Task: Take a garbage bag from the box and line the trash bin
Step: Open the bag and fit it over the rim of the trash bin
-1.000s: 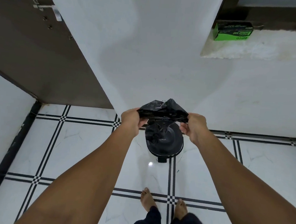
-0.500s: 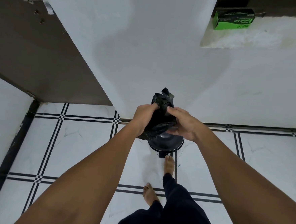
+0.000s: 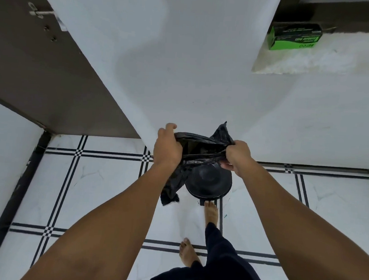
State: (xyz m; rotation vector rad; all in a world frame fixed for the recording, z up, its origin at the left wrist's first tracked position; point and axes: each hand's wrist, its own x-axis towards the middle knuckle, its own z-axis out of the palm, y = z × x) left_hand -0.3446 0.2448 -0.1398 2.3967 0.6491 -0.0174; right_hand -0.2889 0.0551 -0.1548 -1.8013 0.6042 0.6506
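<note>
Both hands up in front of the white wall, holding a black garbage bag [image 3: 202, 148] stretched between them. Left hand [image 3: 167, 149] has its grip clamped on the bag's left end, thumb raised; right hand [image 3: 238, 156] has its grip clamped on the right end. Bag is crumpled, one corner pokes up near the right hand, loose tail hangs down under the left wrist. Bag is above the black trash bin [image 3: 209, 182], not in it. Bin stands on the tiled floor [image 3: 102, 177] by the wall; lid looks closed, hard to be sure from above. Right foot [image 3: 210, 214] at the bin's pedal, toes seem to touch it. Green box [image 3: 294, 37] sits on the ledge [image 3: 315, 63] upper right, well apart from the hands.
</note>
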